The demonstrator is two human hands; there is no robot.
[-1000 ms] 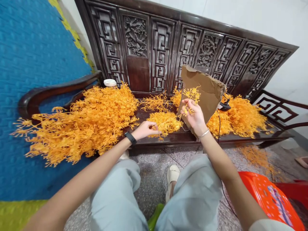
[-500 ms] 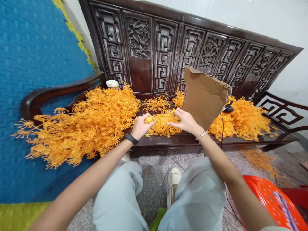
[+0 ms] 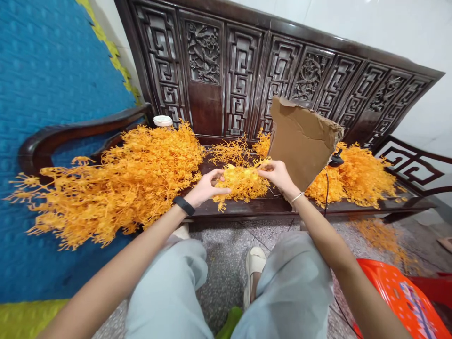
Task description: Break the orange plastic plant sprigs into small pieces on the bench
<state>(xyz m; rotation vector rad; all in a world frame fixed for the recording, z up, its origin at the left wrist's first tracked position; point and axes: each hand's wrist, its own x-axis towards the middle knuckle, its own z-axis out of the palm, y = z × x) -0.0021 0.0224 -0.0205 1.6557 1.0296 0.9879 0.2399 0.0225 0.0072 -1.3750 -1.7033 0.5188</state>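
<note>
Orange branching sprigs (image 3: 243,181), which look like plastic plant pieces, lie in a small pile at the middle of a dark wooden bench. My right hand (image 3: 278,175) is closed in a pinch on the right end of a sprig there. At the left side of the same pile is my left hand (image 3: 205,187), its thumb and fingers apart, the fingertips touching or very near the orange strands. Whether any strand is caught between them is hard to see. A large heap of orange sprigs (image 3: 141,179) spreads left of my left hand.
A torn cardboard sheet (image 3: 300,141) stands beside my right hand. Farther right are more orange heaps (image 3: 363,174) and a black clip-like object (image 3: 336,159) with a cable. A red stool (image 3: 384,287) stands at lower right. The carved bench back (image 3: 206,108) rises behind.
My left hand has shifted slightly left and down, and its fingers have spread from a pinch. My right hand's fingers, apart before, have closed on a sprig.
</note>
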